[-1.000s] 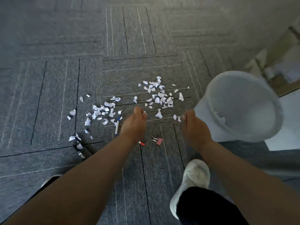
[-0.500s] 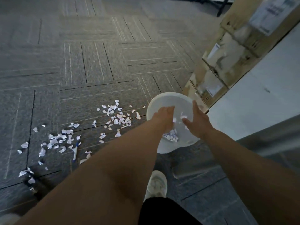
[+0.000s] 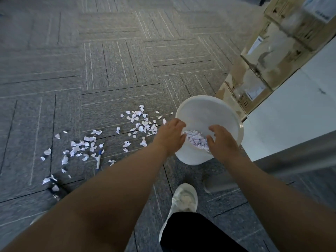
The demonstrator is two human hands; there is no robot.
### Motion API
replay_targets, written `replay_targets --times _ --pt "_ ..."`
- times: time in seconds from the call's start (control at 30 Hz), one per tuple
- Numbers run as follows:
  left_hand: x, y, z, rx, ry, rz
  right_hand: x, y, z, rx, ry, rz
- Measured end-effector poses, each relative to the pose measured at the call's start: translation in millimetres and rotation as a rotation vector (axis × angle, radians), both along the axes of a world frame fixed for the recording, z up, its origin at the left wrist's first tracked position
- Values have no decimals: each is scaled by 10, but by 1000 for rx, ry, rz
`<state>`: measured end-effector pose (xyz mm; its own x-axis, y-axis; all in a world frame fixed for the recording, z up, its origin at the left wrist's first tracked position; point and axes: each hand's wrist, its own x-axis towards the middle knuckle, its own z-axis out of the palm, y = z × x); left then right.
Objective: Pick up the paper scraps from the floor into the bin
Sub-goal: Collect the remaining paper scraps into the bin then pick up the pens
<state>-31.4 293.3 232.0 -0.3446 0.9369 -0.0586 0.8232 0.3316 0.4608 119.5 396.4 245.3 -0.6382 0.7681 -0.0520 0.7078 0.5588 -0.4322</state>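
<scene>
A white round bin (image 3: 218, 106) stands on the grey carpet at centre right, with a heap of white paper scraps (image 3: 197, 140) in its bottom. My left hand (image 3: 170, 136) hovers over the bin's left rim and my right hand (image 3: 221, 140) over its near side, both with relaxed, spread fingers and nothing held. Several torn scraps (image 3: 141, 122) lie on the carpet just left of the bin, and another scattered patch of scraps (image 3: 80, 148) lies further left.
A white-and-blue pen (image 3: 98, 160) lies among the left scraps, and a dark object (image 3: 56, 192) sits near the lower left. Cardboard boxes (image 3: 269, 57) stand behind the bin beside a white panel (image 3: 294, 110). My white shoe (image 3: 183, 200) is below the bin.
My hands moved from the floor scraps to above the bin and opened, and scraps now lie in the bin. My view swung right.
</scene>
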Motion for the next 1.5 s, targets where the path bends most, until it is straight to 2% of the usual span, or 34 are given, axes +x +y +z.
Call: replay_targets --times 0.17,0.5,0.67,0.83,0.97,1.13,1.3,1.4,1.5 --pt "-479 -522 175 72 64 107 -454 -267 72 -1 -13 155" --pt "-1428 -1469 561 -35 21 393 -1655 -593 581 -32 -134 352" --pt "-1715 -1708 481 -89 -7 462 -2098 -700 505 -18 -180 440" --pt "-1922 -1597 -211 -169 -45 439 -2389 -599 -207 -58 -171 456" --pt "-1929 -1404 -822 -207 -129 442 -2405 -386 -899 -119 -273 427" --pt "-1995 -1156 -1632 -317 -193 370 -2477 -177 -1781 -150 -301 370" --pt "-2140 -892 -2193 -473 -174 214 -2500 -149 -2394 -199 -354 106" --pt "-2283 -751 -2436 -504 -111 152 -2596 42 -2651 -145 -412 10" --pt "-2409 -628 -2658 -539 -40 96 -2747 239 -2885 -140 -408 -231"
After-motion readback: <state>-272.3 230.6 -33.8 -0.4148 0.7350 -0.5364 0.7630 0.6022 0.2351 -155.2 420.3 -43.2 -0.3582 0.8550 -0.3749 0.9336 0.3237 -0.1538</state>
